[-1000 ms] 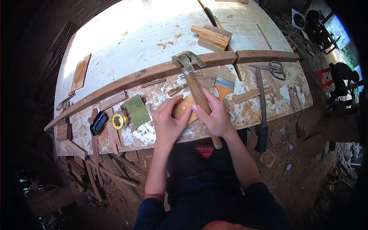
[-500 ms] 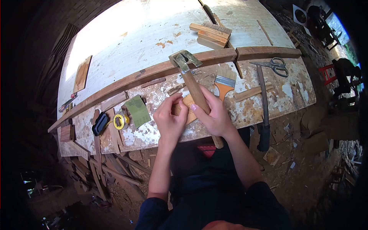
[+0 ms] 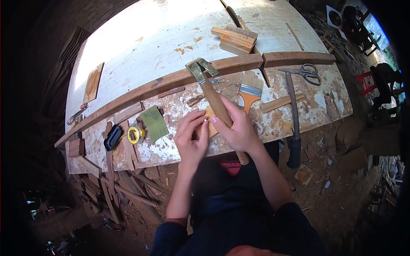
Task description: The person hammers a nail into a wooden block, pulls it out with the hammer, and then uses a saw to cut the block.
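My right hand (image 3: 239, 130) is wrapped round the wooden handle of a claw hammer (image 3: 218, 106), whose metal head lies over the long wooden strip. My left hand (image 3: 191, 131) is closed in a pinch beside it, with a small nail-like piece (image 3: 205, 120) showing a bright end at thumb and forefinger. Below both hands lies a light wooden block (image 3: 212, 129), partly hidden by the fingers. Several thin metal pieces (image 3: 217, 80), which look like nails, rest near the hammer head. A paintbrush (image 3: 250, 96) with an orange handle is just right of the hammer.
A long wooden strip (image 3: 141, 86) crosses the worn workbench (image 3: 171, 149). On the left are green sandpaper (image 3: 154, 123), a yellow tape roll (image 3: 135, 134) and a black object (image 3: 113, 137). To the right are scissors (image 3: 311, 75) and a dark-handled long tool (image 3: 294, 119). Stacked wood blocks (image 3: 237, 38) stand behind.
The hammer head has shifted slightly left. My left hand has turned a little and its fingers have loosened, so the bright end of the small piece now shows.
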A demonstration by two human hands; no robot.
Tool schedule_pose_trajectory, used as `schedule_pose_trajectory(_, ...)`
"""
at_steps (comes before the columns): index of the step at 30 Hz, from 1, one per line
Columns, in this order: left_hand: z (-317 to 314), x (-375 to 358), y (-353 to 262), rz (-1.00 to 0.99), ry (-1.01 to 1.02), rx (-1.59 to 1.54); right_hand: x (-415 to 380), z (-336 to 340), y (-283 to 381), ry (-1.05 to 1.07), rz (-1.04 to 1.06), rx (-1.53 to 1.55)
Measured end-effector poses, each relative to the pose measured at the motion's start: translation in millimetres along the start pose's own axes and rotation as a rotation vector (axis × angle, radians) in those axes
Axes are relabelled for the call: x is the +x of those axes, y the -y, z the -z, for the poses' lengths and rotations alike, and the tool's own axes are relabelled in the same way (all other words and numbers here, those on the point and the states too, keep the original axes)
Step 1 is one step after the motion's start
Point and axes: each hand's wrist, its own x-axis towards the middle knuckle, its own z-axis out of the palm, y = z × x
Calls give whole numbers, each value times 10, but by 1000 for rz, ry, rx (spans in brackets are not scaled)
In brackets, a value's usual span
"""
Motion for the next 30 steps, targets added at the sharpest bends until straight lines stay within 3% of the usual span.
schedule_pose_trajectory(7,-7,0,-46,118,-8,-93,12,-49,-128,-87,94,-21)
schedule_pose_trajectory(10,16,15,10,1,-10,6,6,-54,-105,-93,81,-14)
schedule_pose_trajectory(25,16,-22,-26,43,-6,-65,25,-67,-110,-108,123,-76)
schedule_pose_trajectory(28,21,-52,-16,-96,15,8,19,-50,-33,-73,69,-62)
schedule_pose_trajectory(30,12,-60,-17,-66,16,-22,3,-48,-26,-58,64,-93)
